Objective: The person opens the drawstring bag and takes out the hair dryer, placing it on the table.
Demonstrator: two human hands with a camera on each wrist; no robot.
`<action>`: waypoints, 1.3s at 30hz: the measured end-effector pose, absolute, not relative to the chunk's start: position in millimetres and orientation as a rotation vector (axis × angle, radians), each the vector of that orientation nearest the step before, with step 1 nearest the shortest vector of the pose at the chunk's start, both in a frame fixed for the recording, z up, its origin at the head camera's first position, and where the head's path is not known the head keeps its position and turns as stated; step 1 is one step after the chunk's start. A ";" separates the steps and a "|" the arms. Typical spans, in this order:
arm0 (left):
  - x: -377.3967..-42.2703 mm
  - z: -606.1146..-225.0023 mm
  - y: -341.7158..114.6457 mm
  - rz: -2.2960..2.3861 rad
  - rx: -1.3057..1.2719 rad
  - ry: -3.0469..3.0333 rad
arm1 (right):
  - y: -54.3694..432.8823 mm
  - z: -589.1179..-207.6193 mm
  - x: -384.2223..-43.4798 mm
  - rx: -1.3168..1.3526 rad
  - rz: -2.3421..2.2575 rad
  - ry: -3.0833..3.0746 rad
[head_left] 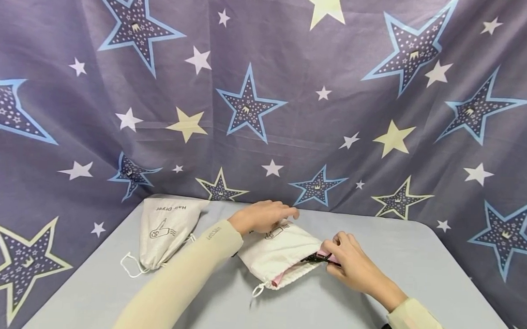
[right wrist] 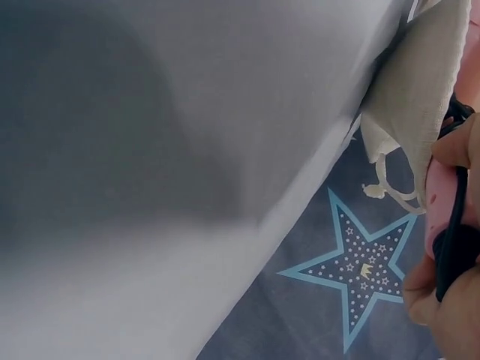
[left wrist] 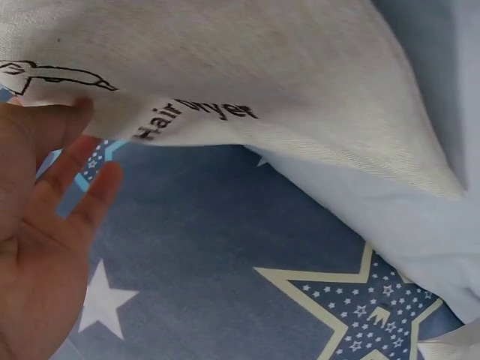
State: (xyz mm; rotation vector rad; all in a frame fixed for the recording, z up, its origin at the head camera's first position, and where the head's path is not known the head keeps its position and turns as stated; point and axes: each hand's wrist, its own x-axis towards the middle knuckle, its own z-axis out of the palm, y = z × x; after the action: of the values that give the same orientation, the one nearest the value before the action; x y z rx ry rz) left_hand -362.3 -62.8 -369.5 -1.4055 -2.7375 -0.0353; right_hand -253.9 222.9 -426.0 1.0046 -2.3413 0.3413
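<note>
A white drawstring bag [head_left: 275, 254] lies tilted on the table, its mouth open toward the right. In the left wrist view the words "Hair Dryer" show on the bag [left wrist: 225, 60]. My left hand [head_left: 263, 217] holds its far edge, thumb on the printed face and fingers behind. At the mouth, my right hand [head_left: 351, 264] grips the pink handle of a hair dryer [right wrist: 441, 187] together with its black cord [right wrist: 448, 247]. The dryer's other parts are mostly hidden inside the bag, with a bit of pink showing near the drawstring loop [head_left: 259, 289].
To the left lies a second white drawstring bag [head_left: 167, 234] with the same print, its cord loop [head_left: 131, 266] trailing on the pale table [head_left: 302, 311]. A dark star-patterned cloth [head_left: 290, 146] hangs behind the table's far edge.
</note>
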 end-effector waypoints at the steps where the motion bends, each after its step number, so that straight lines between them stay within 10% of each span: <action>1: -363.3 -370.5 -63.4 -0.036 -1.409 -2.730 | 223.2 -426.2 -254.1 1.005 0.340 -2.337; 39: -368.7 -384.2 -72.1 -0.612 -1.527 -2.623 | 234.3 -426.9 -249.5 1.021 0.359 -2.293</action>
State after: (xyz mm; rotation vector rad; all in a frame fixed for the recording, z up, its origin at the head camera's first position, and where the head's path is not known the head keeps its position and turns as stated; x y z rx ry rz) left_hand -368.7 -72.1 -384.2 -1.5274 -2.6233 -0.6121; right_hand -249.5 234.3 -426.9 1.0205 -2.2932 0.3585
